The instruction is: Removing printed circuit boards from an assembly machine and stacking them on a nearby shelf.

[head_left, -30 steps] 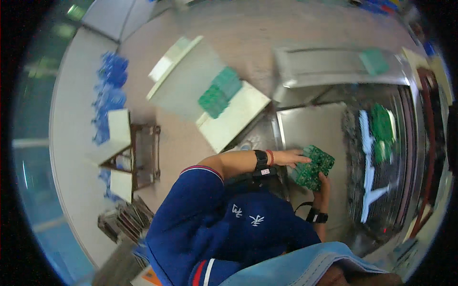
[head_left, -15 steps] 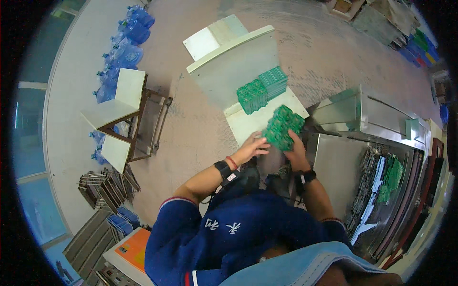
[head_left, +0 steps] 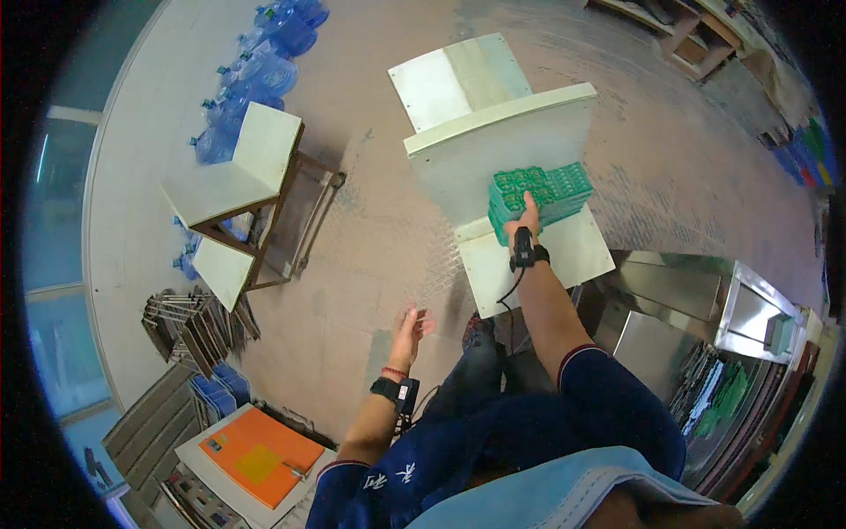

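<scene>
Green circuit boards point(head_left: 564, 189) stand in neat stacks on the lower ledge of a white L-shaped stand point(head_left: 577, 242), against its upright panel. My right hand point(head_left: 523, 220) grips the near edge of the left stack, its thumb lying over the top board; the other fingers are mostly hidden. Well apart from the stand, at the lower left of it, my left hand point(head_left: 411, 337) hangs over the floor, empty with its fingers spread. Both wrists wear dark bands, and a cable runs from the right one.
At left stands a wheeled frame point(head_left: 280, 212) with white panels, with blue water bottles point(head_left: 264, 75) along the wall. An orange sheet point(head_left: 263, 454) lies on a white surface at lower left. A metal cabinet point(head_left: 758, 309) holding upright boards stands at right.
The bundle of green boards, earlier in both my hands, now rests at the stack under my right hand. My left hand has let go and moved left and down. The view has shifted.
</scene>
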{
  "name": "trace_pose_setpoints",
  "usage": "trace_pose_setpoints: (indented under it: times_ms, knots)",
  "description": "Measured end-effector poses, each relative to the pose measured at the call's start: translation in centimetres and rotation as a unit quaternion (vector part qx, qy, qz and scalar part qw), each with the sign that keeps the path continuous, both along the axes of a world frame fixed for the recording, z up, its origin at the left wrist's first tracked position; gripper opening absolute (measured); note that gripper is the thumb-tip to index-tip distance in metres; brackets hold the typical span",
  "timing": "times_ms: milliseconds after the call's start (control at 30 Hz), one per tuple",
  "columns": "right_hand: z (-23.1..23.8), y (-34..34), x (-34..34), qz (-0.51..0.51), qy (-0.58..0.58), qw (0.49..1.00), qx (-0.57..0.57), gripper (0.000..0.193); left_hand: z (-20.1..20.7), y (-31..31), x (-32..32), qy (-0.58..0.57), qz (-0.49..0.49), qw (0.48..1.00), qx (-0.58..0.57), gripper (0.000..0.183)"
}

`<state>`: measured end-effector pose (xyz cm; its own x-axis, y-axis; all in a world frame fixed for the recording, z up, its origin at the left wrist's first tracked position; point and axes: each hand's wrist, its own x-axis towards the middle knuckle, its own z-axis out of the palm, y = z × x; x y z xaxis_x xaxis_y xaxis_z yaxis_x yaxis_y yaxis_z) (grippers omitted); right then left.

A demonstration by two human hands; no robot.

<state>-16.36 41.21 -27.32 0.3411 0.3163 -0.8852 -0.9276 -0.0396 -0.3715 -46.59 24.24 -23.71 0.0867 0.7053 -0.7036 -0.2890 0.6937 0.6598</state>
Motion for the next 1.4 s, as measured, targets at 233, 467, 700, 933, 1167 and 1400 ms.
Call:
trace_pose_setpoints:
  times_ms: [233,467,700,933,1167,1400]
  knots:
    - [-2.7,1.4,1.5,0.048,-0.032,0.998,-0.025,0.057,-0.7,0.0,1.2,-0.01,0.001,1.0,-0.003,0.05]
    - [3.4,-4.1,6.4,0.442,-0.306,0.816,0.211,0.059,-0.2,4.9,6.1,-0.021,-0.126,0.991,0.033,0.054]
    - [7.2,-21.9,8.4,0.339,-0.009,0.915,0.219,0.036,1.4,3.6,14.5,-0.102,-0.286,0.952,0.038,0.051]
    - [15.0,-46.4,11.7,0.124,-0.129,0.963,0.201,0.038,9.7,-2.7,25.9,-0.144,-0.532,0.829,0.089,0.042]
    - [15.0,-63.1,14.4,-0.203,-0.272,0.933,0.117,0.029,13.9,-12.1,36.7,-0.174,-0.722,0.645,0.18,0.043]
    - [15.5,-70.8,22.1,-0.114,-0.579,0.747,-0.306,0.029,16.5,-20.3,47.3,-0.186,-0.77,0.571,0.215,0.037]
